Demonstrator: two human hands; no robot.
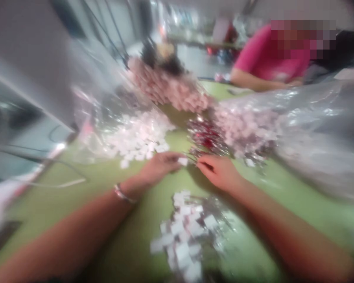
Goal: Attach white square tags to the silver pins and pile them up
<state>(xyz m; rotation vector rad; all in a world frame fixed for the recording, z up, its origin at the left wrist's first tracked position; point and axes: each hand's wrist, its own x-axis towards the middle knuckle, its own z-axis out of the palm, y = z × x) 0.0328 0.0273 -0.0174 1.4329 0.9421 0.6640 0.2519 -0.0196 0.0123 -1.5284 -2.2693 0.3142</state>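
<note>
"Pinching what, that left hand (166, 161)?"

"Small white piece (182, 161), squarish, flat-looking, edges blurred. Worker's side of the red-and-silver heap (206, 135). Fingers closed on it."

"Right hand (216, 169)?"

"Same side of heap. Fingertips together by a thin strand (191, 158); whether clamped on it, can't tell."

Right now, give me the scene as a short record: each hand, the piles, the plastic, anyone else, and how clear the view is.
Left hand: at a small white square
Right hand: fingertips pinched, seemingly on a thin strand
Left wrist: bracelet
Near pile: white squares on the green table
Far piles: white pieces, pink pieces, pale pink pieces, shiny red and silver bits
Plastic: clear sheeting, right side
Other person: pink shirt, across the table
View: blurred, fine detail unclear
</note>
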